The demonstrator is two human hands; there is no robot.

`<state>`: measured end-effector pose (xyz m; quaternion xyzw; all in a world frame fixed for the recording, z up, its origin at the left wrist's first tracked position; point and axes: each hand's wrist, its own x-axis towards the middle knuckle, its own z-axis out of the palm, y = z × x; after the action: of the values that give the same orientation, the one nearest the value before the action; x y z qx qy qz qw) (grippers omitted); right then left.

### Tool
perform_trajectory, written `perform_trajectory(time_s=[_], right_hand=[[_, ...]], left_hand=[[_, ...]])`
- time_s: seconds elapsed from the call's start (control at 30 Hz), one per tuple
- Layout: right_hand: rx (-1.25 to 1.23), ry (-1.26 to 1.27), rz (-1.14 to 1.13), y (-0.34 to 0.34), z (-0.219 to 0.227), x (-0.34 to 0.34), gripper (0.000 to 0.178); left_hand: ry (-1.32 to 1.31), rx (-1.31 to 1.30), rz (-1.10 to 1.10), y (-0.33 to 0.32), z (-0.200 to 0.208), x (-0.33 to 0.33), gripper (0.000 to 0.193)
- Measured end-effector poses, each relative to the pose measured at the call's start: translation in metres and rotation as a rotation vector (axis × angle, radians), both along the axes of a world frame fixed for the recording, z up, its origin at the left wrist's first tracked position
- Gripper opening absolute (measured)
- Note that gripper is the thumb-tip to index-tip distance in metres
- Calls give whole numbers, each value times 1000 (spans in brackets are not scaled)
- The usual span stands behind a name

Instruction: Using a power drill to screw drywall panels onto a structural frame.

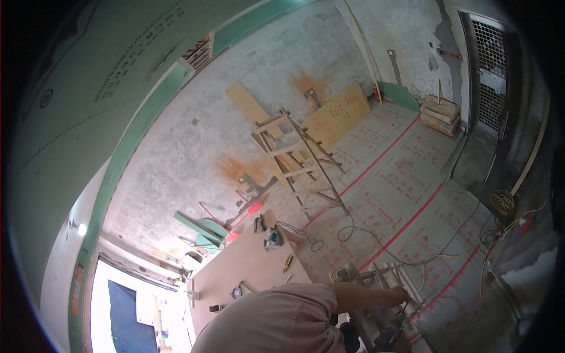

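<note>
My left arm, in a pale pink sleeve, reaches right across the lower part of the view. At its end my left hand (398, 295) is closed, fingers pinched together beside light wooden strips (406, 280); what they hold is too small to make out. Just below it, a dark power drill (388, 336) points up toward the left hand. My right hand (403, 342), dim and partly hidden near the lower edge, is closed around the drill. Under both hands is a rough wooden frame (360, 329), partly covered by my arm.
A board-topped worktable (235, 265) holds a circular saw (273, 239), a yellow-handled tool (287, 263) and a round gauge-like item (237, 292). A wooden stepladder (303, 159) stands beyond. Cables (406, 262) cross the covered floor. Stacked bags (440, 116) sit by the door.
</note>
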<state>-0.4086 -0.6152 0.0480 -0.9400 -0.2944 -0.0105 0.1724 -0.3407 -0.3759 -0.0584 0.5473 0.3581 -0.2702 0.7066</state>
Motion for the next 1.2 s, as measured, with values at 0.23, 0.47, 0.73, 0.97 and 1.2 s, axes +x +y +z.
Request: perform_trajectory(time_s=[0.23,0.47,0.73,0.97,1.2], right_hand=[[-105,-39,-40,-16,10,-25,53],[-156,-126,24,-12,27,-13,50],[-160,-223,170,-24,15,22,48],[-119,-317,122,-17,-24,47,46],[-151,-324,13,-5,-59,6,44]], left_hand=[[-53,-62,-189,-5,37,24,19],[-150,259,-436,-2,-5,26,36],[-498,902,-658,108,-1,-60,41],[-314,1092,-679,129,21,-95,24],[-364,1109,-639,142,31,-81,25]])
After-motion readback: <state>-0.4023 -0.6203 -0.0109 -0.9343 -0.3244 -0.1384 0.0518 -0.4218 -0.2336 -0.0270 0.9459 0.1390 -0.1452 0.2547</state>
